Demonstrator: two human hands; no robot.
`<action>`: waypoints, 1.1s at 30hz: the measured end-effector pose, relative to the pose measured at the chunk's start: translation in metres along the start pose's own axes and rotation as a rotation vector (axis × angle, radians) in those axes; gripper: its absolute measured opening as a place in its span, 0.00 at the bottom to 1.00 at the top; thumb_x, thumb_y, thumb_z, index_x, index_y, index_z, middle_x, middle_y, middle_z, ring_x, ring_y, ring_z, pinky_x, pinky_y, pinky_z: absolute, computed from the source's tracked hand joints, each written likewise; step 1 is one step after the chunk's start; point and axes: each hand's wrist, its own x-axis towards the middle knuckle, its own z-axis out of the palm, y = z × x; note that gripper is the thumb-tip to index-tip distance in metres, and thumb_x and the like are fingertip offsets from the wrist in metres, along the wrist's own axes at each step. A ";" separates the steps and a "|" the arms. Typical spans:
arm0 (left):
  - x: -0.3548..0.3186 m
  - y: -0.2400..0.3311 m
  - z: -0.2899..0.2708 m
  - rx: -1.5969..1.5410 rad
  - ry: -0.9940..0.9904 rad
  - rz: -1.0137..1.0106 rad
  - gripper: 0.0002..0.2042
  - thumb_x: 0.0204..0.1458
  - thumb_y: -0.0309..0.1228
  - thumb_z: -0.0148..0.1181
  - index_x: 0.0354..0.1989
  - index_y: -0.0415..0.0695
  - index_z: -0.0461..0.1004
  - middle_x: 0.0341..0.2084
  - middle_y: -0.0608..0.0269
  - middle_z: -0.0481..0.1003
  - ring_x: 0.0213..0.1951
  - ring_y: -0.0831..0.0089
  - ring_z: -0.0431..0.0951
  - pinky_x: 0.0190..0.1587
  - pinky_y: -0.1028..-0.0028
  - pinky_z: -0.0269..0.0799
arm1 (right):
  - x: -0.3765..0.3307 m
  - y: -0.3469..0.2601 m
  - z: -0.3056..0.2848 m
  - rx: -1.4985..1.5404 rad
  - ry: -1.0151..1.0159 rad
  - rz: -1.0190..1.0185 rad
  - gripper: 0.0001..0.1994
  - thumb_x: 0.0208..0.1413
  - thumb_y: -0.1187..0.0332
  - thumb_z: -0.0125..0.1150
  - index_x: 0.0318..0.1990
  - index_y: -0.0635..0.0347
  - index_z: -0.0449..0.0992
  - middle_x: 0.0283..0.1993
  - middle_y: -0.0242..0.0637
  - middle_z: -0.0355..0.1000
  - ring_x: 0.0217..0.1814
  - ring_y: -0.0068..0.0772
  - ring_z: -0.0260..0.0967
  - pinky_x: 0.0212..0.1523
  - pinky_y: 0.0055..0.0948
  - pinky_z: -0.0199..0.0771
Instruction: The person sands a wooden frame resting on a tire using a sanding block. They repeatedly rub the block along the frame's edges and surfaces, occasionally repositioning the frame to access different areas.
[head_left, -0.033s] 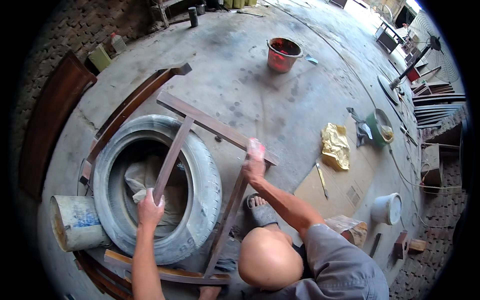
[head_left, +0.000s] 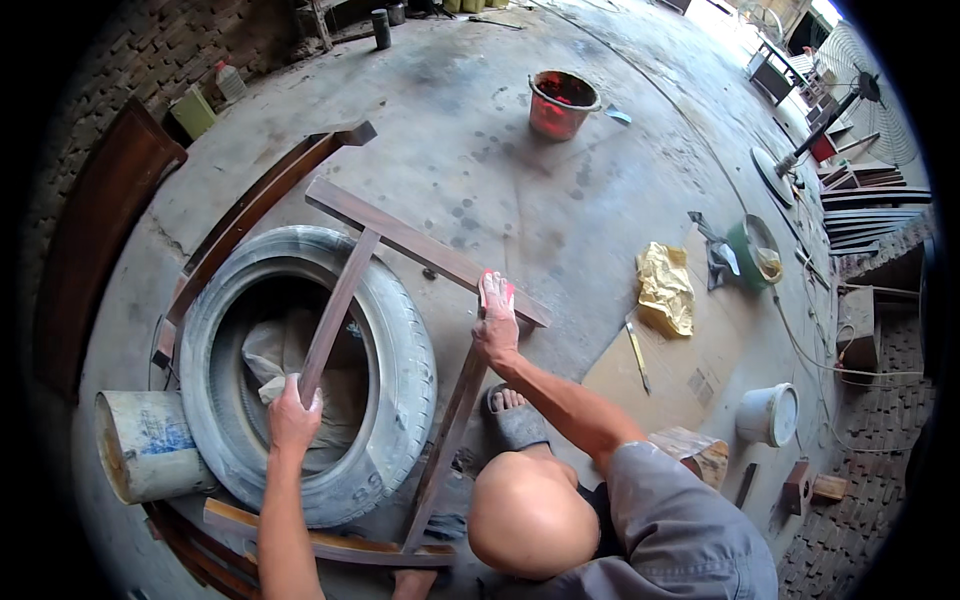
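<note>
A dark wooden frame lies across an old grey tyre on the concrete floor. My left hand is closed around the frame's middle rail, over the tyre's opening. My right hand presses a small pink and white sanding pad onto the long top bar, where a side rail meets it. A pale crumpled sack sits inside the tyre. My foot in a grey sandal rests beside the side rail.
A red bucket stands at the back. To the right are a yellow crumpled sheet, a green bowl, a cardboard sheet, a white bucket and wood blocks. A pale drum and curved wooden parts flank the tyre.
</note>
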 end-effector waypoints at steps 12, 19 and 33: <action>0.000 -0.001 0.002 0.084 0.033 -0.018 0.15 0.55 0.38 0.64 0.45 0.45 0.71 0.31 0.40 0.80 0.37 0.37 0.80 0.40 0.45 0.74 | -0.031 0.056 -0.024 -0.073 0.016 0.376 0.28 0.56 0.77 0.45 0.67 0.67 0.63 0.64 0.62 0.65 0.68 0.63 0.61 0.70 0.48 0.60; 0.001 0.003 0.009 0.059 0.008 -0.026 0.14 0.55 0.38 0.63 0.45 0.45 0.71 0.31 0.40 0.80 0.37 0.37 0.80 0.41 0.45 0.74 | -0.031 0.051 -0.020 -0.106 0.003 0.306 0.30 0.55 0.78 0.48 0.68 0.67 0.62 0.68 0.58 0.64 0.73 0.61 0.56 0.76 0.50 0.49; 0.002 0.007 0.006 0.121 0.007 -0.067 0.15 0.55 0.38 0.64 0.45 0.45 0.70 0.32 0.40 0.80 0.38 0.37 0.80 0.41 0.45 0.74 | -0.020 0.072 -0.031 -0.154 -0.110 0.337 0.33 0.54 0.80 0.48 0.71 0.71 0.57 0.73 0.62 0.57 0.77 0.62 0.51 0.78 0.49 0.48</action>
